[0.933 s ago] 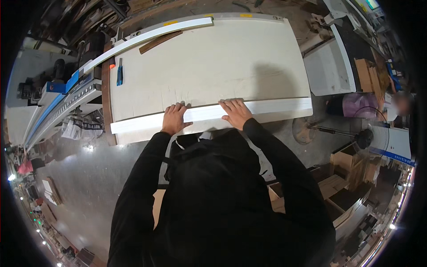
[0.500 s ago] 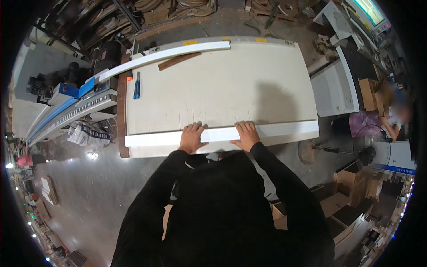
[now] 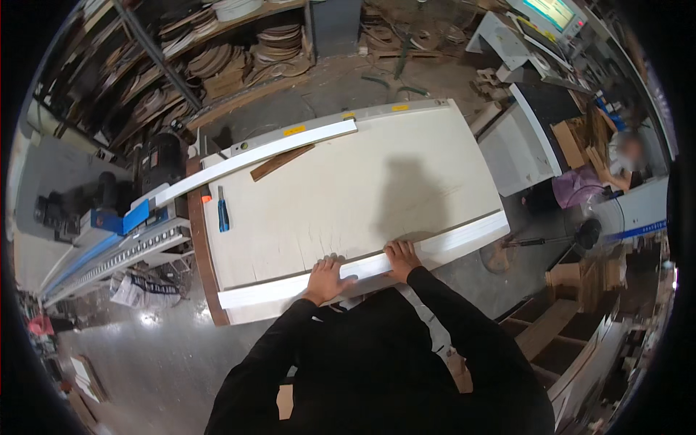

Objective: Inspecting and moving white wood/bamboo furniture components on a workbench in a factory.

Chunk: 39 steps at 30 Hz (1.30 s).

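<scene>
The left grip (image 3: 328,280) and right grip (image 3: 402,260) both clasp the white strip (image 3: 371,267), its long axis running crosswise beneath them, right end angled farther from the body.

Before you stands a large rectangular table with a smooth cream-coloured top (image 3: 304,203) and a dark brown border (image 3: 205,254) on your left. Along its near edge lies a long flat white strip (image 3: 449,239). Along the far side runs a curved-looking narrow white bar (image 3: 261,154), with a short dark-brown wooden slat (image 3: 281,162) slanting beside it; near your left border lies a slim blue-handled tool (image 3: 223,214)
</scene>
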{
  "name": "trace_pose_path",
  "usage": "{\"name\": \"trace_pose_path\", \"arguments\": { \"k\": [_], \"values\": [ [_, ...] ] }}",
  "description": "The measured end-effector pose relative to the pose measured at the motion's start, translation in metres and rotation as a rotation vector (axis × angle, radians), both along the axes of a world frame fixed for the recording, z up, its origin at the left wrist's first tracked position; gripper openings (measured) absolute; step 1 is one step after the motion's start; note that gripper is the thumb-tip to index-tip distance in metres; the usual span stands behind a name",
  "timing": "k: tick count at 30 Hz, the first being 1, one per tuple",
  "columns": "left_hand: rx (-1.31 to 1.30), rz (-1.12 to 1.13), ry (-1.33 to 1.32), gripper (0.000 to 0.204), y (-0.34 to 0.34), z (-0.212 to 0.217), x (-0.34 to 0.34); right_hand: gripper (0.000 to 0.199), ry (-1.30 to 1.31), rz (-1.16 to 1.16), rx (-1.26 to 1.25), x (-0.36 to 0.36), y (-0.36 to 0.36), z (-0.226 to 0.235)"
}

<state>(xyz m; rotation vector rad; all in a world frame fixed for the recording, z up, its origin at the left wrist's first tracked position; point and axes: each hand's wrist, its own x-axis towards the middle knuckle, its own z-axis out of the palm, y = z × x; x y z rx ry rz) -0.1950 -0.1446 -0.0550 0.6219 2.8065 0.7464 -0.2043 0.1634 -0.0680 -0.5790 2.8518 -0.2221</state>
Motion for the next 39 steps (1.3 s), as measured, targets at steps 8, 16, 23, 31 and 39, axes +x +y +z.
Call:
{"name": "trace_pose_path", "arguments": {
  "k": [8, 16, 23, 31, 39],
  "values": [
    [-0.101, 0.145, 0.410, 0.074, -0.164, 0.016, -0.179, 0.106, -0.233, -0.016, 0.274, -0.006, -0.017, 0.010],
    [-0.717, 0.395, 0.009, 0.101, -0.368, -0.003, -0.366, 0.097, -0.008, -0.019, 0.106, -0.002, -0.006, 0.006],
    [-0.276, 0.006, -0.143, 0.051, -0.313, 0.011, -0.385, 0.093, 0.016, -0.047, 0.133, 0.004, 0.001, 0.007],
    [-0.196, -0.141, -0.248, 0.068, -0.071, 0.016, -0.257, 0.095, 0.090, 0.023, 0.151, 0.002, -0.001, -0.007],
    [-0.028, -0.159, -0.224, 0.047, 0.085, 0.001, -0.141, 0.119, -0.062, -0.026, 0.080, 0.001, -0.002, 0.003]
  ]
}}
